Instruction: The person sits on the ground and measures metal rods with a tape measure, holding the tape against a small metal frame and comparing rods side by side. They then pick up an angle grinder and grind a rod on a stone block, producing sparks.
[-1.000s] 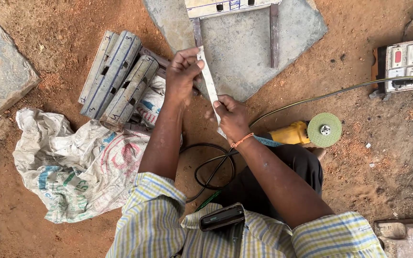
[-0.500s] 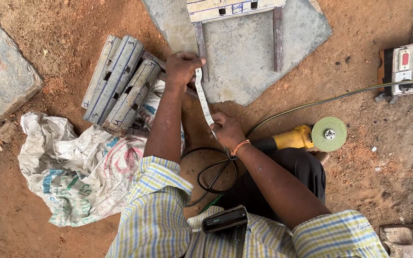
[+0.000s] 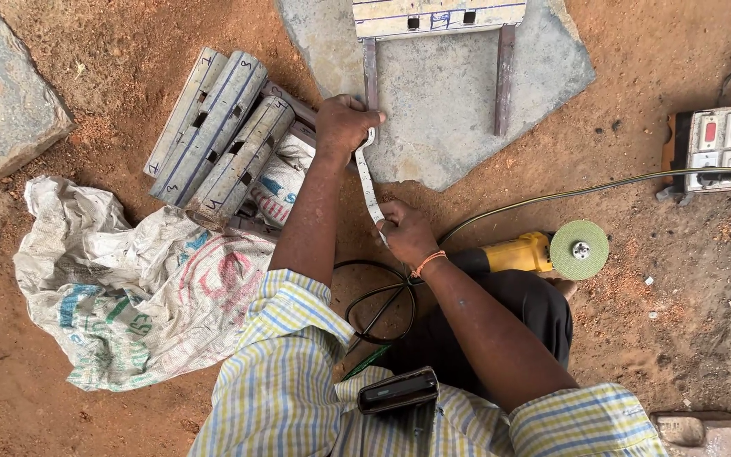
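Bare reddish-brown earth ground (image 3: pixel 112 76) carries everything. On it lie a flat grey stone slab (image 3: pixel 458 118), a second grey slab (image 3: pixel 2 101) at the left edge, a crumpled white printed woven sack (image 3: pixel 129 296) with a stack of pale metal channel pieces (image 3: pixel 213 127) resting partly on it, a yellow angle grinder with a green disc (image 3: pixel 552 251), and a white switchboard (image 3: pixel 721 145).

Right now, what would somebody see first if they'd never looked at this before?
Probably the two hands in the middle: the left hand and the right hand stretch a white measuring tape between them, at the edge of a grey stone slab. Next, the yellow angle grinder with its green disc lies on the red dirt to the right. A crumpled printed sack lies to the left.
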